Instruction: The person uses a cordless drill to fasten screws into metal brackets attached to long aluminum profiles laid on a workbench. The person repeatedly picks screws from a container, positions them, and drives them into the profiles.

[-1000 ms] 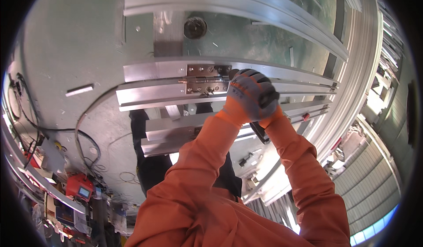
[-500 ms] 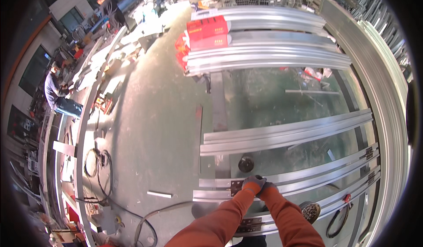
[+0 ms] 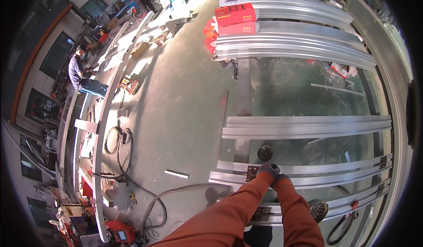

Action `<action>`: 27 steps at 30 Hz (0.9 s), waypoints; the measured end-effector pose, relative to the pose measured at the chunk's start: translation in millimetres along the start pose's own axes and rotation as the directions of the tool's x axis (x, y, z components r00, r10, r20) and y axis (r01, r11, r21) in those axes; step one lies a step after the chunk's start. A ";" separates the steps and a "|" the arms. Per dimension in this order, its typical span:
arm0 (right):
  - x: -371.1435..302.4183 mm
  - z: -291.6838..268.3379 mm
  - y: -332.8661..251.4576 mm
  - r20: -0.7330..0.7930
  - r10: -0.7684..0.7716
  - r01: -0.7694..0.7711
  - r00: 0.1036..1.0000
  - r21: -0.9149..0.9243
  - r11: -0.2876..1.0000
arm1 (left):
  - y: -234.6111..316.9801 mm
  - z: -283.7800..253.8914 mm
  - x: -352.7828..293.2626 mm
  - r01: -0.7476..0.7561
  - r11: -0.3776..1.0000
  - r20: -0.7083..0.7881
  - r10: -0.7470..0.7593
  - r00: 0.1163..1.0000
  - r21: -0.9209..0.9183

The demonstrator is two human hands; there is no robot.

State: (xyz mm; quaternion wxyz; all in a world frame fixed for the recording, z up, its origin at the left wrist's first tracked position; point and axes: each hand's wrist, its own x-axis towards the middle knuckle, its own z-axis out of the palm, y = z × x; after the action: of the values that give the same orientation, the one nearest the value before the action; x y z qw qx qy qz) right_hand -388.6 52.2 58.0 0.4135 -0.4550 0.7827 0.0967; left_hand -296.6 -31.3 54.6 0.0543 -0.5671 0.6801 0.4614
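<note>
My left hand point(image 3: 272, 169), in a dark grey glove, is closed over the near aluminium rails, just right of a dark hinge-like plate point(image 3: 252, 171). Close against it, slightly nearer to me, my gloved right hand point(image 3: 281, 182) is closed too. What the fingers hold, if anything, is hidden. Beneath the hands run two long silvery rails point(image 3: 335, 175). Another pair of rails point(image 3: 343, 208) lies nearer, with a second dark plate point(image 3: 263, 211) on it. A round dark thing point(image 3: 265, 152) sits just beyond my hands.
Farther off lie more rails point(image 3: 308, 127) and a stack of profiles point(image 3: 299, 46) with red boxes point(image 3: 236, 19). My shoe point(image 3: 318, 209) is beside a red-ended cable point(image 3: 339, 225). Cables point(image 3: 163, 198) cross the floor at left. A person point(image 3: 81, 73) sits by a long frame point(image 3: 112, 88).
The view has turned, so the scene sits farther right and higher. My hands stay close together at the hinge-like plate, with the left hand now a little farther forward. The rails appear unmoved.
</note>
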 end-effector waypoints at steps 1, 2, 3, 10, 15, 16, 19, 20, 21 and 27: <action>0.2 0.9 6.2 -0.001 -0.067 0.067 0.998 0.024 0.997 | -1.0 1.4 -1.0 -0.012 1.000 -0.015 0.012 1.000 -0.017; -0.3 6.6 7.9 -0.043 -0.007 0.007 0.999 0.015 1.000 | -0.3 4.3 -2.7 -0.025 0.999 -0.030 0.024 0.999 -0.034; -3.0 4.5 2.7 -0.026 0.016 -0.015 1.000 0.012 1.000 | -3.4 8.0 -5.5 -0.026 0.998 -0.049 0.024 0.999 -0.051; -19.6 -19.5 -22.0 -0.008 0.024 -0.024 1.000 0.001 1.000 | -7.7 -5.9 -13.4 -0.004 0.996 -0.073 -0.002 0.997 -0.084; -19.0 -12.5 -17.3 -0.024 0.076 -0.074 0.997 0.066 0.995 | 9.4 -18.1 -15.9 0.001 0.999 -0.017 -0.002 1.000 -0.037; -19.5 -12.3 -22.8 -0.024 0.068 -0.066 0.997 0.082 0.994 | 1.8 -15.2 -11.4 0.002 0.999 -0.049 0.000 0.999 0.034; -3.5 -2.9 -19.7 -0.034 -0.043 0.044 0.998 0.027 0.999 | -17.0 2.7 6.3 -0.044 0.995 -0.086 0.052 0.995 0.086; 16.0 8.1 2.3 0.024 -0.034 0.035 0.999 -0.058 0.998 | -4.7 2.0 12.1 -0.090 0.996 -0.059 0.089 0.994 -0.015; 15.6 8.4 4.9 0.011 -0.079 0.080 0.997 -0.040 0.996 | 8.1 -5.6 10.9 -0.126 0.989 -0.028 0.125 0.992 -0.071; 18.3 10.2 -7.5 -0.025 -0.016 0.020 1.000 0.172 0.985 | -12.2 6.5 48.4 -0.147 0.983 0.101 0.136 0.986 0.111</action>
State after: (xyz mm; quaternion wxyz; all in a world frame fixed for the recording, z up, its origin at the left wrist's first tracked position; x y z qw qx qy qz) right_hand -381.4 41.8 39.7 0.4428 -0.4256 0.7890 0.0196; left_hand -306.5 -60.9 15.2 0.0864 -0.4911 0.7414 0.4492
